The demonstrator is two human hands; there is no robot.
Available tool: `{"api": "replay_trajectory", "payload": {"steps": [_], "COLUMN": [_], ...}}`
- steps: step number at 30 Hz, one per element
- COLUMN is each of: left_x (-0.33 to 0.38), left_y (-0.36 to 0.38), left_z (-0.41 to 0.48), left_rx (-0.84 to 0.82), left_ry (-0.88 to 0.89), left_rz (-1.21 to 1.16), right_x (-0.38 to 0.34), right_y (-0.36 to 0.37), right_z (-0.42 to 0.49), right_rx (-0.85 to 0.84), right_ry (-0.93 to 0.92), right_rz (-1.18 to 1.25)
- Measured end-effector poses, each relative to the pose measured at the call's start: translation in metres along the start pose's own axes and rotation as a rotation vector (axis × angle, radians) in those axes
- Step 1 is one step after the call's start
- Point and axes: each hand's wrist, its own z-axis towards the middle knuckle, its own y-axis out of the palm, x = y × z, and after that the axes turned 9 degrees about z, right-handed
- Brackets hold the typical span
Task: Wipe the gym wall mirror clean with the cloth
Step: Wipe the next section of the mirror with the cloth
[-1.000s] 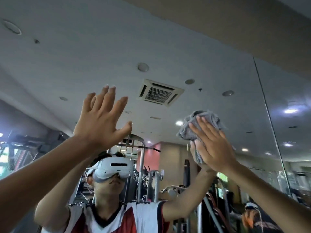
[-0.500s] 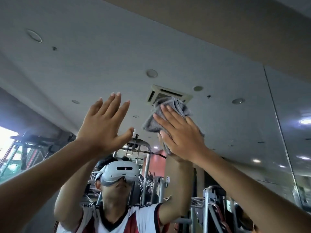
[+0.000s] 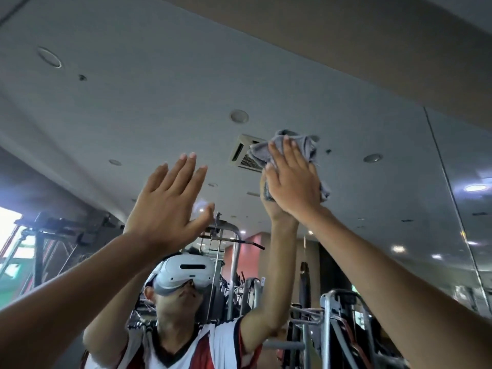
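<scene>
Wiping step in hand, high on mirror (image 3: 359, 123): right hand (image 3: 292, 187), fingers straight, presses bunched grey cloth (image 3: 300, 142) on glass beside reflected ceiling vent (image 3: 243, 158); left hand (image 3: 167, 203), fingers straight, holds nothing; next stroke probably needs even sideways pressure.

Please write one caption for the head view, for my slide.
Right hand presses a grey cloth against the gym mirror; left hand raised, open.

text: none legible | labels: none | brands: none | numbers: none | signs: none
</scene>
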Motion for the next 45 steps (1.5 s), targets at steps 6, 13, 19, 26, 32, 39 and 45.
{"api": "replay_trajectory", "payload": {"steps": [6, 13, 19, 26, 32, 39, 45], "left_x": [-0.004, -0.014, -0.010, -0.008, -0.004, -0.007, 0.000], "left_y": [0.004, 0.006, 0.005, 0.003, 0.002, 0.001, 0.000], "left_z": [-0.008, -0.035, -0.042, -0.049, -0.055, -0.055, -0.077], "left_rx": [0.012, 0.046, 0.060, 0.053, 0.062, 0.059, 0.055], "left_ry": [0.033, 0.131, 0.093, 0.038, 0.005, 0.020, 0.020], "left_rz": [0.025, 0.000, -0.035, -0.048, -0.052, -0.083, -0.061], "right_x": [0.002, 0.043, -0.047, -0.014, -0.004, -0.058, 0.009], "right_y": [0.000, -0.004, 0.002, 0.002, -0.001, 0.016, -0.004], "right_z": [-0.085, -0.067, -0.020, -0.122, -0.088, -0.134, -0.198], "right_rx": [-0.152, 0.038, -0.051, -0.155, 0.018, 0.017, -0.069], "right_ry": [-0.458, 0.155, 0.115, -0.368, 0.184, -0.192, -0.343], "right_rz": [-0.054, -0.015, 0.001, -0.086, -0.056, 0.055, -0.056]}}
